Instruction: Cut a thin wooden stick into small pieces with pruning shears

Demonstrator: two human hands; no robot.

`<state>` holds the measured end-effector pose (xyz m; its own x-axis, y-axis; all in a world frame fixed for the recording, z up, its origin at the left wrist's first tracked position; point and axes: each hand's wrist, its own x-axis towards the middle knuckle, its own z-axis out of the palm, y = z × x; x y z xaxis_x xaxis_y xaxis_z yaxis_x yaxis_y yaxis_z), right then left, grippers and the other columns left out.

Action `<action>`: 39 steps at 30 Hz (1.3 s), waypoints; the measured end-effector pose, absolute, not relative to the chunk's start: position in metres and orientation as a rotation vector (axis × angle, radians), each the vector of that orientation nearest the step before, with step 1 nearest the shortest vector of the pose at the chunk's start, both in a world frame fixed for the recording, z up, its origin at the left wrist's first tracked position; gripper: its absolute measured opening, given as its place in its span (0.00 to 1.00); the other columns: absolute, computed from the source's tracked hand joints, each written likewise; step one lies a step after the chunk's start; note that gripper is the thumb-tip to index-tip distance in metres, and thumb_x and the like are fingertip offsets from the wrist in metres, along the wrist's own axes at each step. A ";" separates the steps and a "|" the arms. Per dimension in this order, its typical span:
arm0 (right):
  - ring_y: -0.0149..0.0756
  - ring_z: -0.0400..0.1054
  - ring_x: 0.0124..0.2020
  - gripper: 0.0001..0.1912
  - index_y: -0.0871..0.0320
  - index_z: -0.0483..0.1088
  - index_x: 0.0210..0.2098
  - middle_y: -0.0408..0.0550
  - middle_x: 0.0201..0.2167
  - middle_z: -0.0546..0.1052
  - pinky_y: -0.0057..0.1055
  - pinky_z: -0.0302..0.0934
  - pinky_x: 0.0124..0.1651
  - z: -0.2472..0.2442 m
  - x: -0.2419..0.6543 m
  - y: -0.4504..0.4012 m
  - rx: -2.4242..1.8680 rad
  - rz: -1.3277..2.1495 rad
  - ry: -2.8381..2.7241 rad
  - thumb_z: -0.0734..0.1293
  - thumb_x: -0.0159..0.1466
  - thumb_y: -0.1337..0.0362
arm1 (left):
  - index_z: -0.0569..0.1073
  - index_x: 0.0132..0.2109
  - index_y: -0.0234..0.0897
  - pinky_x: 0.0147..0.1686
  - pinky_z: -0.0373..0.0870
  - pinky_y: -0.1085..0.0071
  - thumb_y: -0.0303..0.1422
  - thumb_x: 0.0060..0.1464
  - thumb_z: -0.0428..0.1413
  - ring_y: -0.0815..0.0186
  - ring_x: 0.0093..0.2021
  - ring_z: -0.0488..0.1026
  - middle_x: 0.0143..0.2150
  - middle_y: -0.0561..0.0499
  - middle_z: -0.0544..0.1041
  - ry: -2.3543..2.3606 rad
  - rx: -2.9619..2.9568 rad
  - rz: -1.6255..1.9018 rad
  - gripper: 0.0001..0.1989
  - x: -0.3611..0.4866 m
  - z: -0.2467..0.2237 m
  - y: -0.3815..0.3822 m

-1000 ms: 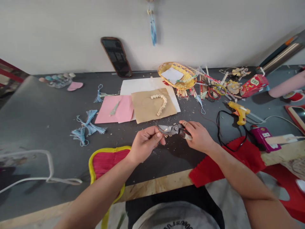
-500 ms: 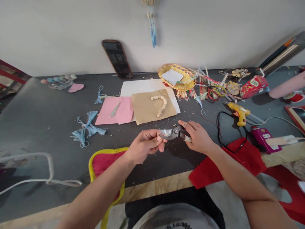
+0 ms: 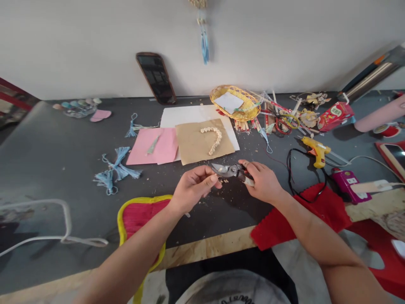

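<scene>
Metal pruning shears are gripped in my right hand, its fingers wrapped round the handles and the blades pointing left. My left hand is closed beside the blade tips, thumb against the fingers; what it pinches is too small to make out. Small pale bits lie on the dark table just below the shears. Beyond my hands, a curved string of pale beads or pieces rests on a brown paper sheet.
Pink paper and blue tassels lie to the left. A yellow basket stands at the back. On the right are a yellow glue gun, a purple box and red cloth. A phone leans on the wall.
The shears have tilted a little, with the blade tips now higher. My left thumb has shifted slightly, and small pale bits now show on the table under the blades.
</scene>
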<state>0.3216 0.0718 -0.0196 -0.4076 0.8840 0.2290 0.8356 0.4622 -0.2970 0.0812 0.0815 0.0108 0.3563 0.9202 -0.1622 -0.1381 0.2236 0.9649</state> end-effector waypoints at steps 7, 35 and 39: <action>0.49 0.68 0.48 0.32 0.59 0.55 0.63 0.56 0.49 0.74 0.42 0.63 0.46 -0.020 0.323 0.073 -1.468 0.214 -2.407 0.62 0.60 0.66 | 0.72 0.29 0.33 0.16 0.51 0.78 0.42 0.54 0.61 0.78 0.16 0.56 0.25 0.49 0.78 0.968 1.206 0.888 0.16 0.080 0.008 0.080; 0.47 0.70 0.45 0.22 0.62 0.60 0.59 0.58 0.45 0.76 0.42 0.67 0.48 -0.018 0.322 0.069 -1.462 0.201 -2.423 0.59 0.65 0.68 | 0.74 0.31 0.32 0.15 0.46 0.79 0.41 0.50 0.65 0.80 0.14 0.55 0.25 0.47 0.79 0.863 0.911 0.851 0.16 0.084 0.009 0.083; 0.47 0.70 0.47 0.25 0.61 0.59 0.59 0.58 0.48 0.75 0.43 0.67 0.49 -0.015 0.324 0.069 -1.448 0.277 -2.456 0.60 0.63 0.69 | 0.73 0.32 0.32 0.15 0.46 0.78 0.44 0.52 0.62 0.79 0.14 0.53 0.24 0.48 0.78 0.889 1.045 0.893 0.17 0.084 0.005 0.079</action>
<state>0.3241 0.0694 -0.0153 -0.4609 0.8766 0.1386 0.8237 0.4807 -0.3007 0.0844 0.0794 0.0048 0.3685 0.9138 -0.1709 -0.1745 0.2486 0.9528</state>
